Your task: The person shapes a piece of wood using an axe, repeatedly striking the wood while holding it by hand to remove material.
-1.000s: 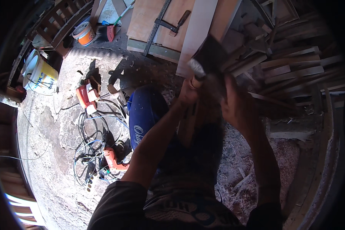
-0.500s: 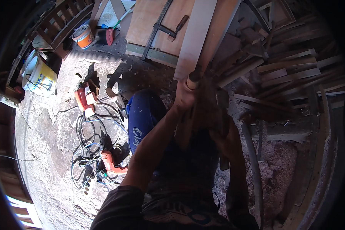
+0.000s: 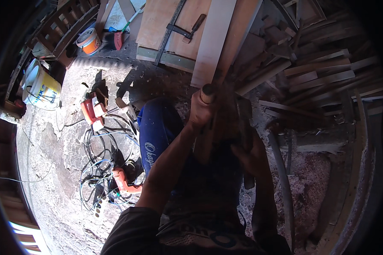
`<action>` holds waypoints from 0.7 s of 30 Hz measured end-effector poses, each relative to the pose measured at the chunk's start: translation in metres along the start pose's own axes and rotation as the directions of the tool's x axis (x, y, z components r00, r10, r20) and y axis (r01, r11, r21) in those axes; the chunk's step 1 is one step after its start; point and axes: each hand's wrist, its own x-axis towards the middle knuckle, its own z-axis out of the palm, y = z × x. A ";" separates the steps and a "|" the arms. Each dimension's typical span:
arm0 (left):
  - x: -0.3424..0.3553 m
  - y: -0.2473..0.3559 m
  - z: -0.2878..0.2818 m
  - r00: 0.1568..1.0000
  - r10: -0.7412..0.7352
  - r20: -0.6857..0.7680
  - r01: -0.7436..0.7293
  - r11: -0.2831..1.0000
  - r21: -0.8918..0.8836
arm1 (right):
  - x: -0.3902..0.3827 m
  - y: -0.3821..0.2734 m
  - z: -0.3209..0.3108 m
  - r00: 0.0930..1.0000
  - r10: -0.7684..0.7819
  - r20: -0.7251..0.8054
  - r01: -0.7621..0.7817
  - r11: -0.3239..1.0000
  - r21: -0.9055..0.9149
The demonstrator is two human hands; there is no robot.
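My left hand [image 3: 200, 111] is closed round a thick, round wooden handle [image 3: 207, 92], whose pale end points up at me. Below that hand a pointed piece of wood [image 3: 204, 146] lies over my lap, its edges lost in shadow. To the right, my right hand [image 3: 246, 156] has its fingers curled round a long, dark tool [image 3: 244, 117]. The tool's lower end shows beneath my wrist; its exact kind is too dark to make out. A pale board [image 3: 215, 40] runs away from me just beyond my left hand.
A bar clamp [image 3: 187, 30] lies on wooden panels ahead. Left on the floor are a red power tool [image 3: 91, 111], an orange drill [image 3: 122, 182], tangled cables [image 3: 95, 148], a white bucket [image 3: 42, 90] and an orange bucket [image 3: 89, 41]. Timber offcuts [image 3: 321, 76] are piled at right.
The view has shifted slightly. My left hand and the round handle have moved a little left, and the dark tool's upper part shows more clearly. Both hands keep their grip.
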 end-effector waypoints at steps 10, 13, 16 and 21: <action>-0.014 -0.012 0.012 0.992 -0.041 0.121 0.067 0.975 -0.212 | 0.012 -0.074 -0.016 0.938 -0.345 -0.039 0.308 0.877 -0.368; -0.016 -0.025 0.007 0.987 0.044 0.156 -0.054 0.997 0.060 | 0.021 -0.101 -0.019 0.858 -0.478 -0.185 0.417 0.861 -0.292; -0.024 -0.043 0.001 0.985 -0.037 0.171 0.050 0.996 -0.071 | 0.034 -0.098 -0.013 0.859 -0.509 0.049 0.422 0.652 -0.630; -0.060 -0.044 0.000 0.951 0.127 0.283 -0.099 0.989 -0.113 | 0.026 -0.050 -0.002 0.958 -0.126 0.257 0.269 0.700 -0.662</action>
